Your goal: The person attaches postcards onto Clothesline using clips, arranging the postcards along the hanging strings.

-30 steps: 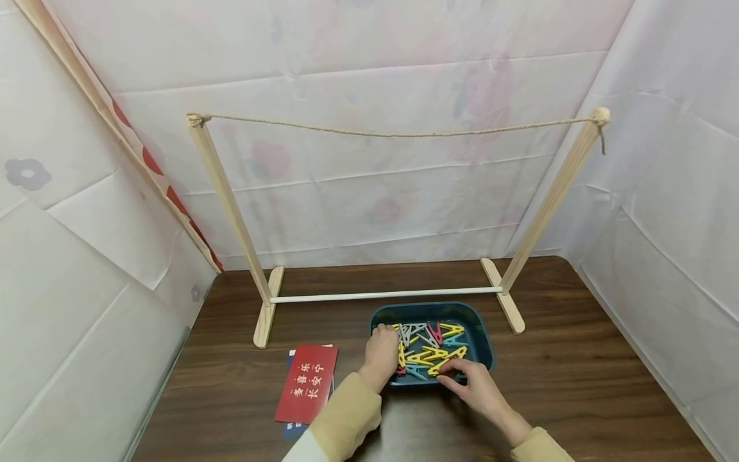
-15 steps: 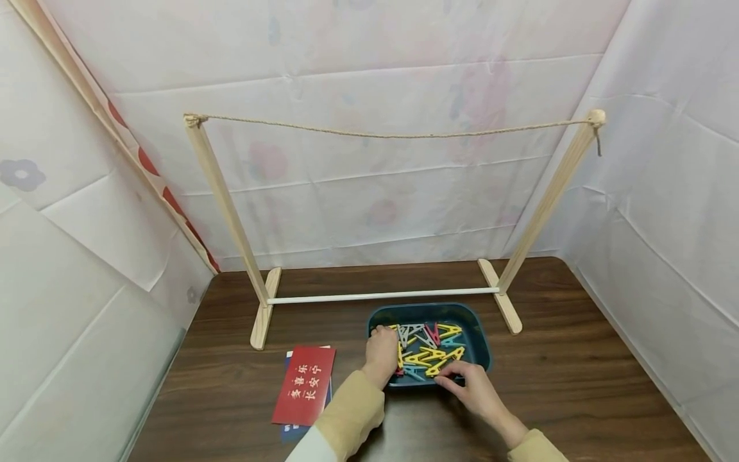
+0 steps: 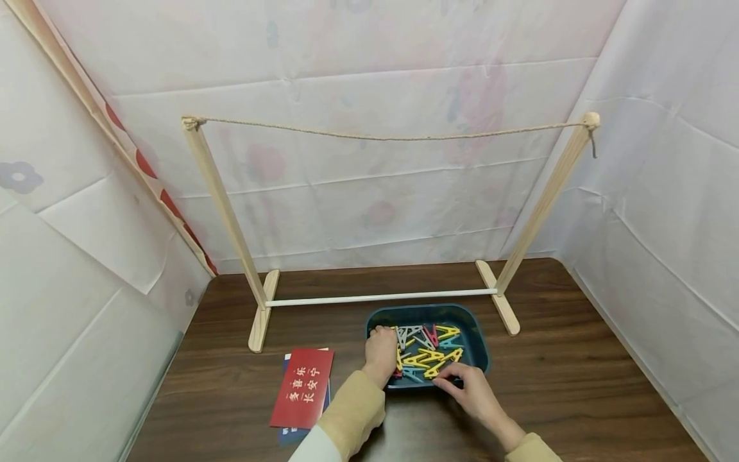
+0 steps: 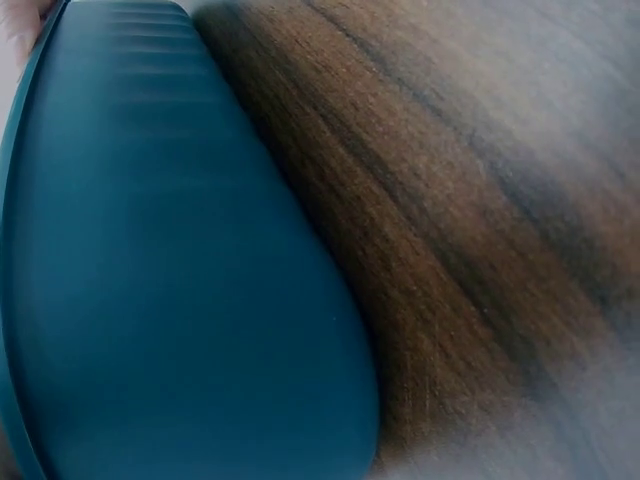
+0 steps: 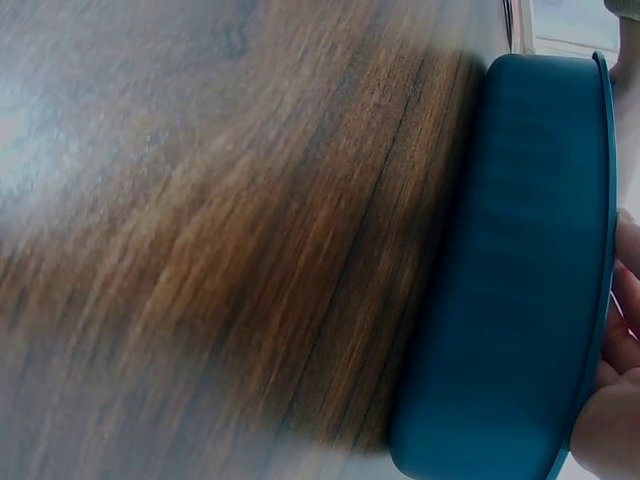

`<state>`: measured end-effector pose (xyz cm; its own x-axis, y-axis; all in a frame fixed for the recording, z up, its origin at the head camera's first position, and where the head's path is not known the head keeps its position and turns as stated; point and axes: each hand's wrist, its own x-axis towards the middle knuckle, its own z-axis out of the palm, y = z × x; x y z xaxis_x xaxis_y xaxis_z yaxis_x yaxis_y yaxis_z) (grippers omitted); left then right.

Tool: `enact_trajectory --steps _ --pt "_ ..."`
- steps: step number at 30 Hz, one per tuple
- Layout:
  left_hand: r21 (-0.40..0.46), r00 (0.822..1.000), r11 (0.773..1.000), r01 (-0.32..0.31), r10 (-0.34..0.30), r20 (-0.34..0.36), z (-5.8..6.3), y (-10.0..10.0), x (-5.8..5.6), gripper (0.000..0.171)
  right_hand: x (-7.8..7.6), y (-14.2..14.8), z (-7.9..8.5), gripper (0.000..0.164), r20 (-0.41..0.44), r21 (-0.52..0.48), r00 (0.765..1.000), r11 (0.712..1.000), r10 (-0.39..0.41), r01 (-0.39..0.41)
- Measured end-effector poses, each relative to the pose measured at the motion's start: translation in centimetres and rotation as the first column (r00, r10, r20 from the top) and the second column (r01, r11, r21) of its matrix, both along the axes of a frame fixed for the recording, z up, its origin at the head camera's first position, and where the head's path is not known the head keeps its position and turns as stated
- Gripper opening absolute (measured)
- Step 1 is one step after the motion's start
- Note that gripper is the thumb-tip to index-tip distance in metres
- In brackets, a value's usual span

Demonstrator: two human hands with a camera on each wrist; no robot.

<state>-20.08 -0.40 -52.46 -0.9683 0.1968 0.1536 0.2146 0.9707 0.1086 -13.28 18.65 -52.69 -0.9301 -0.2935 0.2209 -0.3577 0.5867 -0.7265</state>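
Observation:
A dark teal plastic tray (image 3: 484,346) holds several clothespins (image 3: 430,355) in yellow, grey, red and blue. My left hand (image 3: 381,354) lies over the tray's left rim, its fingertips hidden inside. At the front right rim is my right hand (image 3: 469,388), thumb and fingers bent close to a yellow clothespin (image 3: 434,370). Whether either hand pinches anything is hidden. In the left wrist view the tray's outer wall (image 4: 190,250) fills the left side, with a bit of finger above the rim. The right wrist view shows fingers (image 5: 610,430) at the tray's rim.
Behind the tray stands a wooden frame (image 3: 228,212) with a sagging rope (image 3: 392,138) on top and a white rod (image 3: 381,298) below. Left of the tray, a red card (image 3: 303,387) overlaps a blue one (image 3: 291,435) on the brown table (image 3: 554,359).
The head view shifts slightly, so the scene sits a little further left and lower. Both hands keep about the same places at the tray.

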Motion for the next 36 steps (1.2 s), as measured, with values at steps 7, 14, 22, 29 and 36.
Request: enact_trajectory --steps 7,14,22,29,36 --pt "0.048 1.000 0.999 0.004 -0.003 -0.015 -0.4 0.0 0.1 0.015 0.1 0.0 -0.1 0.008 -0.011 -0.005 1.000 1.000 -0.003 0.003" --pt "0.136 0.997 0.990 0.025 -0.016 -0.071 -0.8 -0.1 0.3 0.008 0.1 0.0 -0.1 0.008 0.024 -0.006 1.000 1.000 -0.019 0.020" --pt "0.232 0.992 0.972 0.042 -0.014 -0.122 -0.5 -0.4 0.7 0.009 0.1 -0.1 0.1 0.006 0.022 -0.014 0.999 1.000 -0.026 0.026" --pt "0.403 0.994 0.915 0.021 0.024 -0.106 0.2 -0.9 1.1 0.019 0.1 -0.1 0.4 0.005 0.038 -0.020 0.999 0.999 -0.025 0.026" --pt "0.541 0.990 0.840 0.045 0.033 -0.134 0.1 -1.4 1.4 0.020 0.0 -0.1 0.5 0.006 0.088 -0.022 0.996 0.999 -0.029 0.031"
